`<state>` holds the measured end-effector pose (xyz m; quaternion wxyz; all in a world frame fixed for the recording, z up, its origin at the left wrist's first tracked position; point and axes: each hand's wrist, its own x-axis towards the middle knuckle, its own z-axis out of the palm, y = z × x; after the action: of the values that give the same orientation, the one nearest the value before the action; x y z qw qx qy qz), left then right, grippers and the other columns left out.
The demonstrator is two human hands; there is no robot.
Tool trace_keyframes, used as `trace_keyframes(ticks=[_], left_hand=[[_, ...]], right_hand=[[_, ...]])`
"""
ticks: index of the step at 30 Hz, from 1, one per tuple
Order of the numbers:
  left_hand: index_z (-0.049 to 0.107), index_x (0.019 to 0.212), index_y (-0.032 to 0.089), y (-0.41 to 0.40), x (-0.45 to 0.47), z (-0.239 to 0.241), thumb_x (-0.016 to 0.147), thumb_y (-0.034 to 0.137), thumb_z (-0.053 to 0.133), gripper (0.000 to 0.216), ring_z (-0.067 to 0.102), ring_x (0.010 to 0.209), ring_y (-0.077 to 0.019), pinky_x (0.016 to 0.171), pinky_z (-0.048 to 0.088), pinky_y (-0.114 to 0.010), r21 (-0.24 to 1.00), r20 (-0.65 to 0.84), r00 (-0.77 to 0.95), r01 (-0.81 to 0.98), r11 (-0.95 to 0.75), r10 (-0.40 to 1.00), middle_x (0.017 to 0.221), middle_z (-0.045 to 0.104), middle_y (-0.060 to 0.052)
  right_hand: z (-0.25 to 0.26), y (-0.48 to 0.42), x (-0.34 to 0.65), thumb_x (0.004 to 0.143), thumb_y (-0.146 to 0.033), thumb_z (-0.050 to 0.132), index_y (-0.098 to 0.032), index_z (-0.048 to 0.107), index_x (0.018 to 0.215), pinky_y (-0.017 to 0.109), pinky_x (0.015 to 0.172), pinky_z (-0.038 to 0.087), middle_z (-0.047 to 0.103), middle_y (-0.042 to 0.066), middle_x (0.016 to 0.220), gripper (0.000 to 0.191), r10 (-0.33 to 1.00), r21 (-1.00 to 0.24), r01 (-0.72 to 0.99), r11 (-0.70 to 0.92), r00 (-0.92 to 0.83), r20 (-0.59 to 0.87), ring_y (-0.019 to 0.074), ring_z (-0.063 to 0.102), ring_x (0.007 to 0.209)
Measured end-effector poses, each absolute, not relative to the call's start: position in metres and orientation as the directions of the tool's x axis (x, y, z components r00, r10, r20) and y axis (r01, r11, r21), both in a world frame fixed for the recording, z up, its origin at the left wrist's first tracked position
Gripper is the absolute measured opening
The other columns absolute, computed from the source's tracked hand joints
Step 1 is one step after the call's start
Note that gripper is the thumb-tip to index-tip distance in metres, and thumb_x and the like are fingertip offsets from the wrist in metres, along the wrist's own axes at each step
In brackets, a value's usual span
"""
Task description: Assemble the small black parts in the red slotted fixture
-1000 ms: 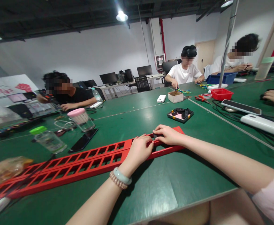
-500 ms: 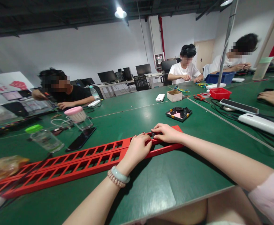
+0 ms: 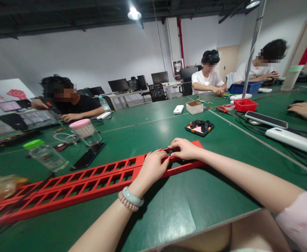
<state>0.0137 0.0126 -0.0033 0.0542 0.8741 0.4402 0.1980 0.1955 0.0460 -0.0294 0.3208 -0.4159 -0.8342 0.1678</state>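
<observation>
On the green desk, near side, a red slotted frame runs left to right; it could skid if the left hand, curved over it, grip unclear, eases. Right hand, toward its right end, pinches a small black part; a slip could drop it through an opening.

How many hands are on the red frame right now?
2: the left hand, lying across the red frame, and the right hand, nearer the frame's right end, touching a small black part.

Left hand over red slotted frame, right hand on small black part
</observation>
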Motion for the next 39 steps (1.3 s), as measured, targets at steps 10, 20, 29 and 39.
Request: trace_keyframes(ticks=[10, 20, 29, 39], left_hand=[[0.065, 0.072, 0.02, 0.0144, 0.0133, -0.0039, 0.083, 0.03, 0.049, 0.022, 0.062, 0.09, -0.0205, 0.097, 0.04, -0.038, 0.264, 0.283, 0.539, 0.751, -0.605, 0.793, 0.082, 0.069, -0.005], [0.066, 0.071, 0.021, 0.015, 0.0139, -0.0035, 0.082, 0.03, 0.051, 0.021, 0.062, 0.092, -0.022, 0.097, 0.04, -0.039, 0.3, 0.275, 0.525, 0.749, -0.591, 0.805, 0.083, 0.07, -0.005], [0.066, 0.07, 0.021, 0.0157, 0.0145, -0.0033, 0.08, 0.03, 0.051, 0.02, 0.062, 0.093, -0.0222, 0.097, 0.041, -0.038, 0.302, 0.27, 0.521, 0.753, -0.585, 0.81, 0.084, 0.07, -0.005], [0.066, 0.071, 0.02, 0.0151, 0.0141, -0.0043, 0.081, 0.029, 0.052, 0.02, 0.062, 0.09, -0.0211, 0.098, 0.04, -0.038, 0.289, 0.278, 0.516, 0.759, -0.583, 0.81, 0.082, 0.069, -0.004]], right_hand=[[-0.0263, 0.0405, 0.1959, 0.077, -0.027, 0.06, -0.018, 0.072, 0.099, 0.026, 0.083, 0.044, 0.065, 0.006, 0.102, 0.027, 0.798, -0.52, 0.605, 0.602, -0.456, 0.394, 0.0172, 0.06, 0.092], [-0.0282, 0.0421, 0.1957, 0.078, -0.028, 0.059, -0.021, 0.07, 0.104, 0.028, 0.084, 0.044, 0.065, 0.006, 0.105, 0.029, 0.795, -0.478, 0.636, 0.606, -0.461, 0.395, 0.0182, 0.06, 0.093], [-0.0314, 0.0453, 0.1961, 0.079, -0.029, 0.058, -0.021, 0.069, 0.106, 0.028, 0.085, 0.043, 0.064, 0.006, 0.105, 0.031, 0.786, -0.446, 0.649, 0.617, -0.477, 0.394, 0.0182, 0.059, 0.095], [-0.0265, 0.0395, 0.1976, 0.083, -0.027, 0.054, -0.018, 0.067, 0.107, 0.031, 0.086, 0.043, 0.061, 0.01, 0.105, 0.029, 0.705, -0.305, 0.643, 0.703, -0.575, 0.414, 0.0196, 0.057, 0.097]])
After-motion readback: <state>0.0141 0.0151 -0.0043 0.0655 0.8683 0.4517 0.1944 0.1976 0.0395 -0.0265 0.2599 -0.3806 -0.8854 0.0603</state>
